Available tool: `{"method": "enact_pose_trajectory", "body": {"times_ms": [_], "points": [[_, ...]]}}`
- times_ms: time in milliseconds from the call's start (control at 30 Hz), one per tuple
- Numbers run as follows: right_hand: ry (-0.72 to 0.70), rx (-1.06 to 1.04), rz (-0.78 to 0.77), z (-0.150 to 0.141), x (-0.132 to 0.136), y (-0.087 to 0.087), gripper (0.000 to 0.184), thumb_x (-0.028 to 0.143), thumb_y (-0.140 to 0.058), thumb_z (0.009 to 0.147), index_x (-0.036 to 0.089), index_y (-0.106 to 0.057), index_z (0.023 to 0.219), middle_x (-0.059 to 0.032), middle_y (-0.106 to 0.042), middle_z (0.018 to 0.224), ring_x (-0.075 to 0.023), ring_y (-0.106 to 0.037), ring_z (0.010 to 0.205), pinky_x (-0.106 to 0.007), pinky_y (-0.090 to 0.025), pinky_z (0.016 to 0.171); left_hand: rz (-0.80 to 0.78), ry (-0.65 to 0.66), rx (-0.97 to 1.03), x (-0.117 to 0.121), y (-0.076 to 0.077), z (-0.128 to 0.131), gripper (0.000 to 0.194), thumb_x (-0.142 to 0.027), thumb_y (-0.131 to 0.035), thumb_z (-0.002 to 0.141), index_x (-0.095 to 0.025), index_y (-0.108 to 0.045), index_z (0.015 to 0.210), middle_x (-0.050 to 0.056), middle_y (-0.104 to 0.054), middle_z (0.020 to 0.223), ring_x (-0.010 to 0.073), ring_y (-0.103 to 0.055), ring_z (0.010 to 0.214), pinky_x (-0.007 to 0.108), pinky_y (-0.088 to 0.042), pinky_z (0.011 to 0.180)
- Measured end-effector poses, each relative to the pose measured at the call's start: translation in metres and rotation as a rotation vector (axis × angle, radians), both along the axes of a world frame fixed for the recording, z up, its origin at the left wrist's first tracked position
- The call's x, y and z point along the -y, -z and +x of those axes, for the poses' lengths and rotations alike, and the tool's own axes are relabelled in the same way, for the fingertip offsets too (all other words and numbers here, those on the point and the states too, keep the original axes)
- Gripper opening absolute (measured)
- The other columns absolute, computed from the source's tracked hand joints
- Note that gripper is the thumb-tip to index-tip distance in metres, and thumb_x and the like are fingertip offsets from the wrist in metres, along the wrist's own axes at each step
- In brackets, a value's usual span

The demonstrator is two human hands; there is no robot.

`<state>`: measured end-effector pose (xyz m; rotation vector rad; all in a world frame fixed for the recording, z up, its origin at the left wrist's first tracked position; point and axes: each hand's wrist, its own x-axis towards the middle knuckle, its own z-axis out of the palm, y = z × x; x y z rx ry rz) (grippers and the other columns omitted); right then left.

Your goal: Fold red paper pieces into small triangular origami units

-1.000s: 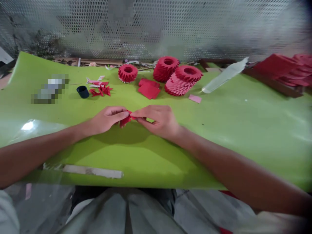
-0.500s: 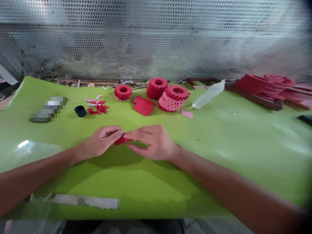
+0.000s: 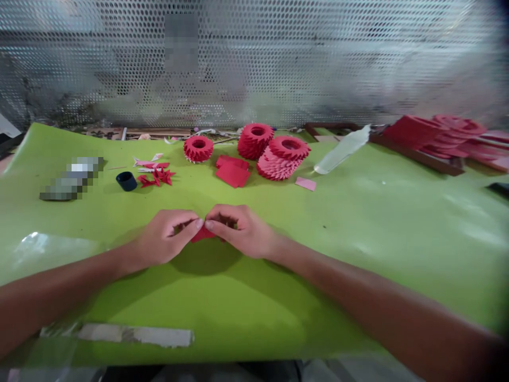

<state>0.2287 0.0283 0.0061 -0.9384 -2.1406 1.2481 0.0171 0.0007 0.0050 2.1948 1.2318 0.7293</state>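
A small piece of red paper point(image 3: 203, 233) is pinched between my two hands above the green table surface. My left hand point(image 3: 169, 236) grips its left side between thumb and fingers. On the other side, my right hand point(image 3: 240, 231) pinches the top edge, its thumb close to the left thumb. The fingers partly cover the paper, so its exact fold is hidden. Beyond the hands lie flat red paper pieces point(image 3: 233, 173) in a loose pile. Several small folded red pieces point(image 3: 157, 175) lie to the left of that pile.
Ring-shaped folded-paper stacks stand at the back: a small red one point(image 3: 198, 149), a taller red one point(image 3: 255, 142) and a red-and-pink one point(image 3: 280, 162). A dark ring point(image 3: 126, 181), a translucent bottle point(image 3: 342, 150), a pink slip point(image 3: 305, 183) and a brown tray point(image 3: 421, 154) of red paper surround them.
My right hand has closed in from spread fingers to a pinch on the red paper, its thumb now beside the left thumb. The view has shifted slightly.
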Motion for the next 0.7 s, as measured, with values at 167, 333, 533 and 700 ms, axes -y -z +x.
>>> {"method": "enact_pose_trajectory", "body": {"times_ms": [167,333,533,700], "points": [[0.003,-0.005,0.008,0.0004,0.0002,0.0002,0.029,0.041,-0.057,0.095,0.015,-0.064,0.084,0.0013,-0.059,0.068,-0.0104,-0.051,0.059,-0.023,-0.037,0.054,-0.036,-0.013,0.065,0.0008,-0.0039,0.0024,0.028,-0.035,-0.050,0.098,-0.016,-0.065,0.084,0.002,-0.069,0.076,0.0149,-0.062,0.067,0.022,-0.042,0.056],[0.003,-0.007,0.008,0.0000,-0.0004,0.0013,0.030,0.042,-0.057,0.096,0.015,-0.065,0.084,0.0009,-0.060,0.068,-0.0105,-0.051,0.058,-0.022,-0.037,0.052,-0.029,-0.032,0.088,0.0001,-0.0023,0.0001,0.025,-0.036,-0.055,0.096,-0.018,-0.069,0.087,0.002,-0.074,0.081,0.0153,-0.066,0.071,0.021,-0.047,0.058],[0.023,0.009,0.042,0.0005,-0.0025,0.0047,0.031,0.042,-0.058,0.095,0.015,-0.066,0.085,0.0008,-0.061,0.068,-0.0100,-0.050,0.057,-0.022,-0.037,0.051,-0.063,-0.061,0.098,-0.0018,-0.0019,-0.0004,0.027,-0.037,-0.056,0.096,-0.018,-0.073,0.087,0.003,-0.076,0.082,0.0166,-0.067,0.071,0.023,-0.047,0.060],[0.011,0.026,0.059,0.0008,-0.0025,0.0068,0.029,0.041,-0.058,0.095,0.014,-0.067,0.085,0.0012,-0.060,0.066,-0.0093,-0.049,0.055,-0.021,-0.035,0.049,-0.114,-0.059,0.093,-0.0019,-0.0021,0.0006,0.028,-0.036,-0.056,0.095,-0.017,-0.073,0.084,0.003,-0.076,0.079,0.0158,-0.065,0.067,0.023,-0.045,0.056]]}}
